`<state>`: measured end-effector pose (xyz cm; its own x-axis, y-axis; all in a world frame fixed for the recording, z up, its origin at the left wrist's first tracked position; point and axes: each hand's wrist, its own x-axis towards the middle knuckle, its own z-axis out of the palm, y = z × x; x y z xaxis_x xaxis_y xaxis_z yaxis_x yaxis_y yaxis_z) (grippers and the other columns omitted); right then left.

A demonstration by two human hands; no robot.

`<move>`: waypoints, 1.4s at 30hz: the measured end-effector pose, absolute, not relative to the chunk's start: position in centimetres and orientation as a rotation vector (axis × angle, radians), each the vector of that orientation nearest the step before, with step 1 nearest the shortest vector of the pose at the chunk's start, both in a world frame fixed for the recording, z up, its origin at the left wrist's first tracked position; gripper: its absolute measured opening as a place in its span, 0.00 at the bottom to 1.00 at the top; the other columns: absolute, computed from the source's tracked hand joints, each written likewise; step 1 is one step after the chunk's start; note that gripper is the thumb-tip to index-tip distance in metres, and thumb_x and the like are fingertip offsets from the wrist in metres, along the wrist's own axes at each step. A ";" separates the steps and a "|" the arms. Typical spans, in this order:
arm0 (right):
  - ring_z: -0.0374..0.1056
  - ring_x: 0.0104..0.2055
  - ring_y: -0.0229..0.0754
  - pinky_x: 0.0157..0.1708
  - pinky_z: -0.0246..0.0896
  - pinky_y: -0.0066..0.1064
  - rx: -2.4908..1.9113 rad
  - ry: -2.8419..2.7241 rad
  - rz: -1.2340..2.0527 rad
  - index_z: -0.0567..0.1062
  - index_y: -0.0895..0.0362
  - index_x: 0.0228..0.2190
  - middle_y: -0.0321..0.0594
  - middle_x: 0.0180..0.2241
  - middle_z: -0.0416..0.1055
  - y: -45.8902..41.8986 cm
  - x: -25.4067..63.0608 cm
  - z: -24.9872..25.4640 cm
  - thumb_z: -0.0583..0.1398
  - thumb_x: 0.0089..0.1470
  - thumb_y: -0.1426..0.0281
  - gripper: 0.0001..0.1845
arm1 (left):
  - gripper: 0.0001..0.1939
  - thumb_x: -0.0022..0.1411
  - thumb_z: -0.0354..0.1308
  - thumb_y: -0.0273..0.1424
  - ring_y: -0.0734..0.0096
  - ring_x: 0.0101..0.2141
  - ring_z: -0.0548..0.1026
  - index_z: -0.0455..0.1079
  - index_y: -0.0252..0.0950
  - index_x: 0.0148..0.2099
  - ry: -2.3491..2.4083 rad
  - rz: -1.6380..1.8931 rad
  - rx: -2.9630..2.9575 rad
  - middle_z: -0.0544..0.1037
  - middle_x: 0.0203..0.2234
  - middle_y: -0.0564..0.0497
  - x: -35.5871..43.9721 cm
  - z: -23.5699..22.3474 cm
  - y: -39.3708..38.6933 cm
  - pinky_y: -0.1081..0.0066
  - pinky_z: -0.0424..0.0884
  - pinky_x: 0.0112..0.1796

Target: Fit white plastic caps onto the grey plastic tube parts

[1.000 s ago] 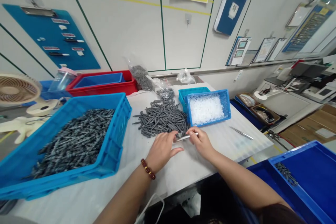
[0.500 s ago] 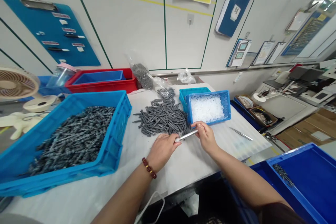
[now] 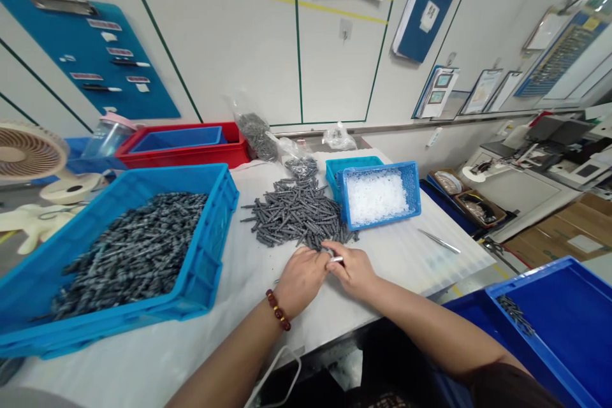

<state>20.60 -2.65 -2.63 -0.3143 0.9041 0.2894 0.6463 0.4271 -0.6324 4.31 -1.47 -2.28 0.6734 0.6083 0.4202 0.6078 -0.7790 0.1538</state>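
Observation:
My left hand (image 3: 301,277), with a bead bracelet at its wrist, and my right hand (image 3: 351,271) meet on the white table mat just below a loose pile of small dark grey rod-shaped parts (image 3: 296,217). My right hand is closed on a thin silver metal tool (image 3: 336,259), of which only a short end shows between the hands. My left hand's fingers are curled at the tool's tip, pinching something too small to name. Behind the pile stands a small blue basket of white translucent bits (image 3: 377,196).
A big blue crate (image 3: 119,255) full of the same grey parts sits at left. Behind it are a red bin (image 3: 184,146), a fan (image 3: 29,156) and bags of parts (image 3: 258,134). Tweezers (image 3: 438,241) lie at right; a dark blue crate (image 3: 554,325) stands lower right.
My right hand has come down from the basket's edge toward me and joined my left hand. The silver tool, earlier seen at full length, is now mostly hidden between the hands.

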 end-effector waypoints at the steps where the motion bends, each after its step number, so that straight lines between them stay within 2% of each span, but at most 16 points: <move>1: 0.68 0.29 0.46 0.31 0.58 0.32 -1.322 -2.120 0.523 0.67 0.55 0.51 0.44 0.33 0.74 -2.8 20.3 -2.8 0.46 0.58 0.54 0.27 | 0.12 0.66 0.42 0.27 0.66 0.27 0.70 0.63 0.34 0.33 1.026 0.698 2.866 0.72 0.23 0.50 4.3 -2.3 -1.5 0.65 0.61 0.32; 3: 0.69 0.31 0.48 0.33 0.58 0.33 -1.360 -2.184 0.510 0.63 0.55 0.55 0.46 0.36 0.74 -2.9 19.9 -3.0 0.46 0.59 0.54 0.28 | 0.10 0.65 0.43 0.26 0.66 0.29 0.71 0.64 0.35 0.34 1.010 0.671 2.859 0.73 0.25 0.51 4.3 -2.3 -1.4 0.65 0.61 0.32; 7: 0.69 0.33 0.48 0.34 0.60 0.34 -1.377 -2.175 0.613 0.60 0.56 0.57 0.45 0.34 0.74 -3.1 19.7 -2.4 0.47 0.59 0.57 0.28 | 0.09 0.63 0.44 0.24 0.66 0.29 0.71 0.64 0.36 0.34 1.064 0.679 2.862 0.74 0.26 0.50 4.2 -2.4 -1.5 0.65 0.62 0.33; 10: 0.69 0.35 0.44 0.37 0.61 0.32 -1.232 -2.036 0.762 0.59 0.57 0.57 0.43 0.37 0.73 -3.1 19.8 -2.3 0.48 0.59 0.62 0.26 | 0.07 0.61 0.47 0.26 0.64 0.32 0.72 0.64 0.35 0.40 1.084 0.755 2.801 0.74 0.30 0.48 4.1 -2.7 -1.6 0.63 0.65 0.36; 12: 0.68 0.32 0.40 0.36 0.62 0.30 -1.136 -1.881 0.872 0.60 0.56 0.56 0.40 0.33 0.73 -3.0 19.9 -2.5 0.48 0.59 0.65 0.25 | 0.11 0.60 0.48 0.29 0.63 0.33 0.72 0.62 0.34 0.46 1.067 0.829 2.762 0.74 0.33 0.46 4.1 -2.8 -1.6 0.62 0.66 0.37; 15: 0.63 0.23 0.35 0.29 0.62 0.27 -1.072 -1.624 1.058 0.66 0.57 0.51 0.34 0.23 0.69 -2.8 20.8 -2.7 0.49 0.57 0.65 0.21 | 0.18 0.60 0.50 0.33 0.60 0.39 0.71 0.57 0.33 0.52 1.028 0.992 2.768 0.73 0.39 0.43 4.0 -2.5 -1.5 0.59 0.67 0.40; 18: 0.61 0.20 0.34 0.23 0.59 0.26 -1.054 -1.373 1.155 0.73 0.58 0.38 0.34 0.20 0.66 -2.9 23.7 -2.0 0.52 0.54 0.61 0.17 | 0.23 0.61 0.52 0.35 0.55 0.49 0.66 0.53 0.33 0.56 0.980 1.241 2.801 0.68 0.48 0.38 3.9 -1.6 -1.4 0.54 0.63 0.48; 21: 0.61 0.20 0.33 0.22 0.58 0.25 -1.112 -1.146 1.052 0.71 0.58 0.28 0.35 0.20 0.67 -3.2 28.8 -0.7 0.55 0.51 0.59 0.15 | 0.24 0.60 0.54 0.31 0.53 0.51 0.64 0.52 0.32 0.56 1.005 1.459 2.794 0.66 0.49 0.36 3.8 -0.7 -1.3 0.50 0.61 0.50; 26: 0.61 0.20 0.34 0.22 0.59 0.25 -1.272 -0.849 0.618 0.69 0.58 0.28 0.34 0.20 0.67 -3.9 37.7 1.1 0.58 0.45 0.55 0.17 | 0.25 0.59 0.54 0.28 0.53 0.50 0.65 0.52 0.31 0.57 1.011 1.483 2.816 0.66 0.48 0.34 4.0 -0.7 -1.0 0.51 0.63 0.49; 30: 0.61 0.20 0.35 0.22 0.59 0.26 -1.419 -0.852 0.352 0.68 0.58 0.27 0.35 0.20 0.67 -3.2 41.4 1.8 0.56 0.45 0.52 0.20 | 0.25 0.60 0.53 0.30 0.52 0.50 0.65 0.52 0.31 0.57 1.033 1.443 2.818 0.66 0.49 0.34 3.9 -1.3 -0.7 0.50 0.62 0.49; 42: 0.63 0.20 0.36 0.24 0.61 0.27 -1.559 -1.076 0.354 0.68 0.57 0.24 0.35 0.18 0.67 0.7 42.9 2.5 0.52 0.47 0.59 0.13 | 0.24 0.63 0.49 0.34 0.52 0.50 0.64 0.51 0.32 0.59 1.125 1.361 2.792 0.66 0.49 0.36 3.6 -2.0 -0.2 0.51 0.62 0.48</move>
<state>42.95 0.66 2.47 0.5340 0.7815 0.3227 0.4366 0.0719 -0.8968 3.62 -0.16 -2.03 0.4323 0.5054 0.7468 0.6382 -0.7566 0.1426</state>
